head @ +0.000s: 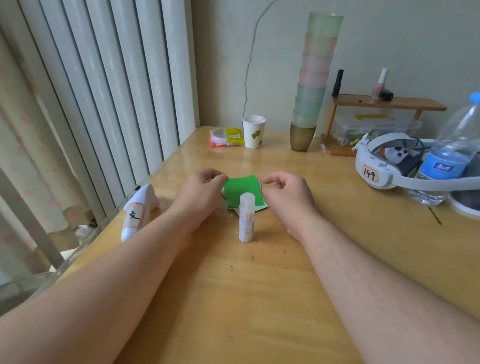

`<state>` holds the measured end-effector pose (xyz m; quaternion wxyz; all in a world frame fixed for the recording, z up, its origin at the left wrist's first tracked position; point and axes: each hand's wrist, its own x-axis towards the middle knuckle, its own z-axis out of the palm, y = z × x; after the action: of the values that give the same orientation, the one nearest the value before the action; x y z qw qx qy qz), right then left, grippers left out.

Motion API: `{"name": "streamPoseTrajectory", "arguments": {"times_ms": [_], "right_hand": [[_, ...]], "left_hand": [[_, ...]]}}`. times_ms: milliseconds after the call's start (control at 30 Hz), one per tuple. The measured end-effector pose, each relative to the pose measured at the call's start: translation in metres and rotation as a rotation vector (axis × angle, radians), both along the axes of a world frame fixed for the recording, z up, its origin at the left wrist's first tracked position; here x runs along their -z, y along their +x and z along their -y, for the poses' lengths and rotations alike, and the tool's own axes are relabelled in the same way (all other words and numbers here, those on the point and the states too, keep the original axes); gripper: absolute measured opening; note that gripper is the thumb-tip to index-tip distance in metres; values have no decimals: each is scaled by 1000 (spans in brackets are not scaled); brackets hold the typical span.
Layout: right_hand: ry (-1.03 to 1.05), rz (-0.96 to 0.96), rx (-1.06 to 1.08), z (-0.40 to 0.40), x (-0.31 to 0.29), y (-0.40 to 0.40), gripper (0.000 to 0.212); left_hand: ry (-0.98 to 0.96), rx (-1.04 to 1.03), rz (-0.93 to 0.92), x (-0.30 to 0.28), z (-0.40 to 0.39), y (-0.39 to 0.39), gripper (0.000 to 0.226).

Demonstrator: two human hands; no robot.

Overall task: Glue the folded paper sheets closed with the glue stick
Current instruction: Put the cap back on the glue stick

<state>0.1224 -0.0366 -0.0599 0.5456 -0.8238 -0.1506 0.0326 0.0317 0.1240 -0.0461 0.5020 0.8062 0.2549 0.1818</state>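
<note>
- Glossy yellow wooden table (pixel 250 301): we pinch the folded green paper sheets (pixel 242 192), left hand (pixel 202 188) and right hand (pixel 286 194) curled on opposite edges.
- White glue stick (pixel 246 218) stands upright just before them.

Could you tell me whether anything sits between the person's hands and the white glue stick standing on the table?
Nothing visible does. The upright white glue stick stands in the open on the wooden table, just nearer the person than the green folded paper sheets, between the left hand and right hand. Either could reach it directly.
</note>
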Motion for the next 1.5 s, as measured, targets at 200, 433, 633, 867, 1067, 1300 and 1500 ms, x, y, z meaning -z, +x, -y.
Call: {"name": "streamPoseTrajectory", "arguments": {"times_ms": [200,433,633,867,1067,1300,1500], "right_hand": [[-89,66,-109,34,-1,-44,38],[-119,129,-109,73,-1,-71,29],[-9,75,-87,107,-15,-77,34],[454,-463,-54,110,-17,-83,77],[708,-762,-231,118,-19,-103,73],[760,-739,-292,118,-24,-108,60],[624,-449,-218,118,-23,-111,51]], "left_hand": [[26,255,25,-9,16,-55,52],[474,240,1,-8,51,-68,41],[292,250,202,-18,87,-51,25],[-282,330,417,-32,133,-37,18],[-497,454,401,-13,139,-45,31],[-699,541,431,-13,136,-48,44],[-700,514,438,-13,137,-50,39]]}}
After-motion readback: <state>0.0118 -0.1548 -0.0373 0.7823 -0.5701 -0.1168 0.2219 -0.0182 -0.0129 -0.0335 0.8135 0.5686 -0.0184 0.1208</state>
